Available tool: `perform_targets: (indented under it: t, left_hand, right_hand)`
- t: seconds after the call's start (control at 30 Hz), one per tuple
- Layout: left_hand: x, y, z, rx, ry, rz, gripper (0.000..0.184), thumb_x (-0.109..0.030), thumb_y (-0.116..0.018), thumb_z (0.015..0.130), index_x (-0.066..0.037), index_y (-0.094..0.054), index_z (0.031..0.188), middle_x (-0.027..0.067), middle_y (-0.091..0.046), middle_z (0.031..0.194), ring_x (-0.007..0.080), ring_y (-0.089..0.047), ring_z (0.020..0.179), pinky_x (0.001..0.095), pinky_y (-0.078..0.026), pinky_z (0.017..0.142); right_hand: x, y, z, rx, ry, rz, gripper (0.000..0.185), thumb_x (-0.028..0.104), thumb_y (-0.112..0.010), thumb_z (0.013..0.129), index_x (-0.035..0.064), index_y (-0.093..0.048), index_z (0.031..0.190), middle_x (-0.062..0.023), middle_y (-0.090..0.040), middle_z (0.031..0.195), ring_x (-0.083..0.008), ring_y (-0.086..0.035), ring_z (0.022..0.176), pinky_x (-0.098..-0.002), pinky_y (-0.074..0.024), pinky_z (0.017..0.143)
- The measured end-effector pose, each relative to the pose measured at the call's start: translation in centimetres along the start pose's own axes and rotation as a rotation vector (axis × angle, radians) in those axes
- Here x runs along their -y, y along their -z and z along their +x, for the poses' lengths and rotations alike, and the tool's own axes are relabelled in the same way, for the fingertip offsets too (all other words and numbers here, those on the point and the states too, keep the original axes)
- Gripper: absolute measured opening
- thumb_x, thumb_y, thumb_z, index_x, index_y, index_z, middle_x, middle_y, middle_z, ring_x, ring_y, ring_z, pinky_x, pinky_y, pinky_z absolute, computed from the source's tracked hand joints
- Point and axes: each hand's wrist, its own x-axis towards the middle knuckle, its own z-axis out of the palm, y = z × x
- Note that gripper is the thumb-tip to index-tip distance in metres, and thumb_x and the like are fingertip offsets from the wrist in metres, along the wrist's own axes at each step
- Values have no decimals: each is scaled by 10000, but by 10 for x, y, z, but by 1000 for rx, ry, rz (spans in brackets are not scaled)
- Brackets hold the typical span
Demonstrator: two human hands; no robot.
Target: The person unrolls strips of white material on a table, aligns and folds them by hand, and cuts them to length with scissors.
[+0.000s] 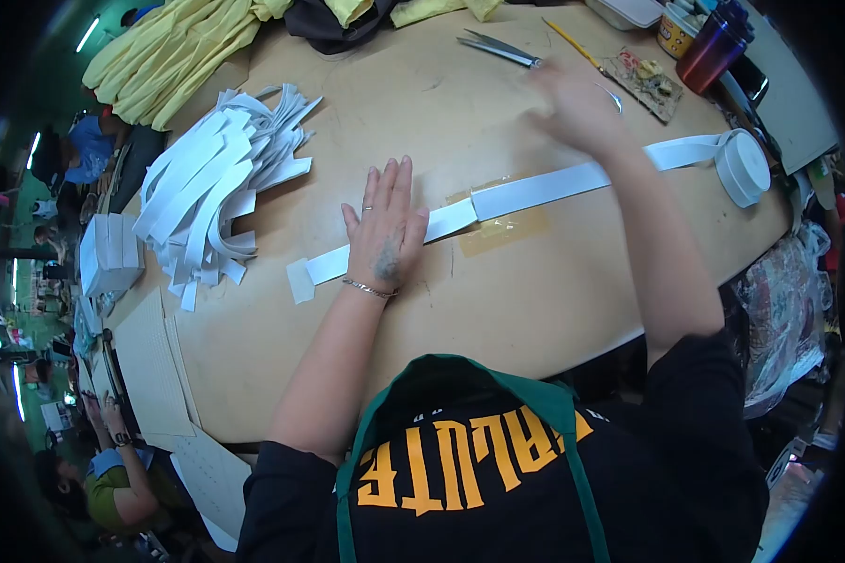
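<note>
Shirt and apron: nearest the camera, a dark shirt (685, 422) with orange lettering, crossed by green apron straps (587, 474).
Left hand: the left hand (385, 225) is spread palm down with fingers extended, gripping nothing, and lies over a short white length (451, 220) on the tabletop (488, 319).
Right hand: the right hand (573, 105) is blurred above the far side of the tabletop, beside the scissors (502, 49), hiding their handle end; whether it grips them cannot be told.
White strip: the long strip (545, 190) runs from the roll (744, 169) at the right, beneath the right forearm, to an edge right of the left hand; there it meets the short length, though whether the two overlap or merely abut is unclear.
Tape: a brownish patch (507, 233) lies under the strip near that meeting edge; a pale tab (300, 281) sits at the short length's left end.
Pile: many loose white strips (211, 178) lie heaped at the left, apart from the hand.
Progress: judged from the pile, many lengths appear already cut; the one beneath the left hand seems not yet added to it, and the strip wound on the roll remains uncut.
Surroundings: yellow fabric (174, 56) lies beyond the pile; a bottle (714, 49) stands at the far right.
</note>
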Motion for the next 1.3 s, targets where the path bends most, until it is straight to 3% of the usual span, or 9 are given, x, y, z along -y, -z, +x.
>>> perform_targets:
  t: [0.1,0.3,0.5,0.77,0.9,1.03,1.1,1.2,1.3]
  left_hand:
    - [2,1,-1,-12,-32,-96,640,-370,-355,866,-124,-212,1440,101,-223,1487,332,-139,1386,637,-85,1030]
    - [9,-1,-1,-102,-79,-183,625,-381,-360,871,-128,-242,1431,108,-256,1470,323,-167,1379,622,-121,1032]
    - [22,-17,-1,-280,-219,-242,601,-298,-490,813,-128,-346,1371,117,-368,1396,322,-307,1314,571,-219,1023]
    - [28,48,-39,4,-276,-329,126,-133,-617,776,-58,-616,877,79,-568,790,275,-562,821,380,-446,714]
    - [80,136,-37,-372,-432,-337,56,-81,-605,823,-32,-590,801,110,-537,683,241,-536,643,334,-447,598]
    - [151,253,3,-396,-223,-67,192,-178,-560,909,5,-617,913,33,-597,784,83,-517,759,222,-426,687]
    - [216,283,44,-234,-57,-26,241,-209,-594,884,5,-603,996,82,-620,875,160,-571,793,270,-453,734]
    - [215,248,64,-653,-343,689,324,-221,-625,852,-9,-567,1089,142,-612,965,281,-582,834,344,-462,776]
    - [150,169,68,-552,-468,288,377,-234,-637,827,-46,-556,1144,169,-599,1020,335,-563,956,375,-457,831]
  right_hand:
    - [78,0,-23,358,254,339,362,220,-734,698,94,-614,1015,-53,-581,1071,-258,-477,1092,-400,-410,892]
    - [95,-14,-19,618,208,260,280,182,-762,666,85,-601,873,-61,-586,953,-258,-495,996,-401,-417,830]
    - [112,-11,-19,576,184,122,239,158,-742,655,87,-620,848,-91,-617,945,-283,-522,1014,-415,-420,843]
    - [109,1,-30,504,142,488,250,151,-746,654,76,-603,844,-95,-612,878,-287,-538,913,-374,-410,855]
    - [112,16,-28,224,310,698,318,145,-742,684,101,-610,970,-90,-587,1003,-273,-500,1016,-357,-408,880]
    - [67,24,-27,337,143,483,338,134,-731,701,111,-612,1017,-73,-570,1053,-264,-481,1056,-357,-409,906]
    - [50,11,-31,405,107,396,322,131,-727,704,109,-617,1006,-66,-566,1044,-261,-480,1055,-358,-410,913]
    - [50,-3,-35,522,73,308,281,129,-725,697,102,-624,958,-58,-556,1026,-252,-478,1056,-341,-416,908]
    - [48,-9,-38,490,54,350,265,130,-718,695,108,-625,941,-69,-563,1010,-251,-482,1050,-332,-422,890]
